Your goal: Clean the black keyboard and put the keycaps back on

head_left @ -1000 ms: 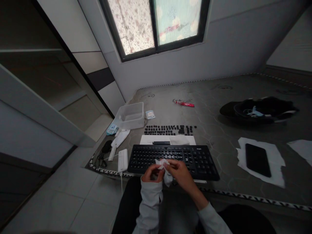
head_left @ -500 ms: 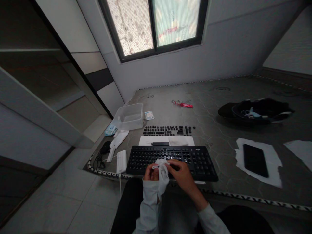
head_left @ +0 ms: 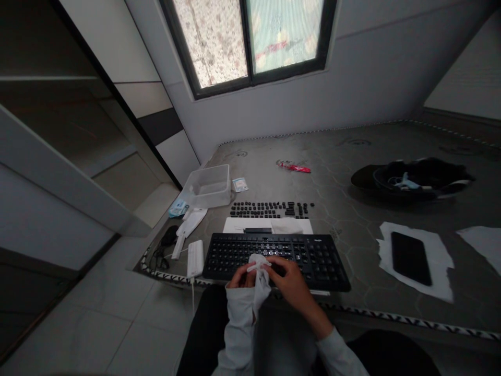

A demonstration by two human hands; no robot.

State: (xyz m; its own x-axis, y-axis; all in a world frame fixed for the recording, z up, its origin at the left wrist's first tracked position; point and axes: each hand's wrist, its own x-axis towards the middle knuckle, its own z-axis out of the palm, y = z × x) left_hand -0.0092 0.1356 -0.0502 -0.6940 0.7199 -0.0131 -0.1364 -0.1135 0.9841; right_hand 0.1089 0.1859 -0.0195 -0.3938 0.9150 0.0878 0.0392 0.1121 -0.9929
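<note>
Hands [head_left: 270,277] pinch wipe [head_left: 260,274] — (over keyboard [head_left: 313,258]).

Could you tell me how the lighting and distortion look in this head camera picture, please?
Head view: the window is bright and washed out, the only evident light; the mattress and black keyboard lie dim; wide-angle lens bends the wall lines; the hands' white wipe is soft, lacking detail.

A white wipe [head_left: 259,271] is seen over a black keyboard [head_left: 274,254]. Black keycaps [head_left: 270,209] are laid in rows above white paper [head_left: 250,225]. A black phone [head_left: 409,250] is set on white paper [head_left: 438,256]. A red wrapper [head_left: 296,167] is seen on the grey mat [head_left: 332,177], which is patterned with six-sided shapes.
</note>
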